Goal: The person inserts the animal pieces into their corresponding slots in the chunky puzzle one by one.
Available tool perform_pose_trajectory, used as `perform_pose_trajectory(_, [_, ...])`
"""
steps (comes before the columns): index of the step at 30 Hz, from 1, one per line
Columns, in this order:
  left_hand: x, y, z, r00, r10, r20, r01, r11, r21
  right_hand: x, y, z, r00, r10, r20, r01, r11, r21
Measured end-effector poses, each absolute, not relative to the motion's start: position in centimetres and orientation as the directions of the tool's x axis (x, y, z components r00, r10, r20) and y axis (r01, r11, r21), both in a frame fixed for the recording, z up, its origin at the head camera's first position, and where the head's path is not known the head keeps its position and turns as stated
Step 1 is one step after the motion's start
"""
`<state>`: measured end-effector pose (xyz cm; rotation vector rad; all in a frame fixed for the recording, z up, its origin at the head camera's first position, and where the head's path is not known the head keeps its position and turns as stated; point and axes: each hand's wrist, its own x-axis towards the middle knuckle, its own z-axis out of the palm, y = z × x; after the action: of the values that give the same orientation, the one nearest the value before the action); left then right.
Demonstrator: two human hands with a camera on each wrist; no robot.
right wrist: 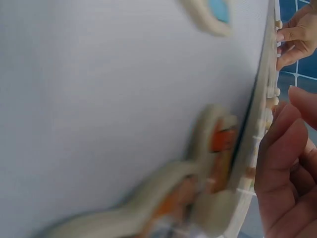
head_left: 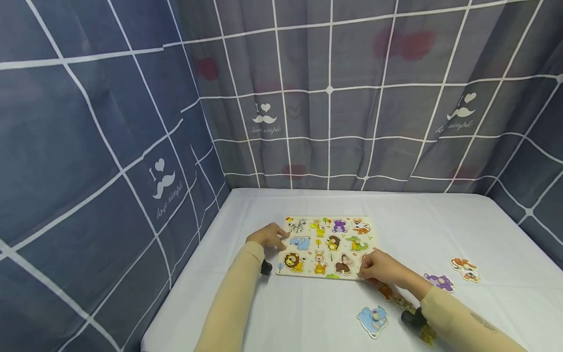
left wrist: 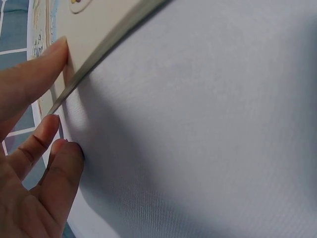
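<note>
A wooden animal puzzle board [head_left: 308, 269] lies flat with animal pictures in rows. My left hand [head_left: 268, 236] rests at its left edge, the thumb [left wrist: 52, 57] on the board's top and fingertips close by the rim. At the board's lower right corner, my right hand [head_left: 382, 266] has its fingers curled and pinches a puzzle piece [head_left: 363, 258], which the hand mostly hides. Loose pieces lie below and beside that hand: a blue elephant piece [head_left: 372, 320], a purple hippo piece [head_left: 440, 282] and a tiger piece [head_left: 465, 270].
Several more loose pieces [head_left: 398, 299] lie partly under the right forearm. A white cloth [head_left: 308, 313] covers the table. Grey-blue curtains [head_left: 303, 156] with white grid lines hang at the back and sides.
</note>
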<state>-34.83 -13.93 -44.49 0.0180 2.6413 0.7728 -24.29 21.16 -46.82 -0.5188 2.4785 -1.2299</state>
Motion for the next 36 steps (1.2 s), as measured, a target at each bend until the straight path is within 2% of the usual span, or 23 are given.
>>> perform_pose_trajectory(8, [-35.1, -14.2, -44.7, -0.923, 0.147, -0.356, -0.064, 0.853, 0.518, -22.8, 22.5, -47.2, -0.835, -0.521, -0.175, -0.12, 0.483, -0.867])
perform_pose_trajectory(20, [-35.2, -14.1, -44.7, -0.924, 0.147, -0.352, -0.065, 0.85, 0.523, -20.6, 23.3, -46.9, -0.814, -0.543, -0.206, -0.102, 0.481, -0.871])
perform_pose_trajectory(29, [-35.3, -14.2, -44.8, -0.925, 0.128, -0.357, -0.082, 0.851, 0.519, -18.8, 23.5, -47.6, -0.743, -0.627, -0.233, -0.044, 0.394, -0.918])
perform_pose_trajectory(36, [-35.0, -14.1, -44.7, -0.927, 0.132, -0.353, -0.081, 0.844, 0.529, -18.3, 23.2, -48.0, -0.74, -0.633, -0.23, -0.033, 0.375, -0.926])
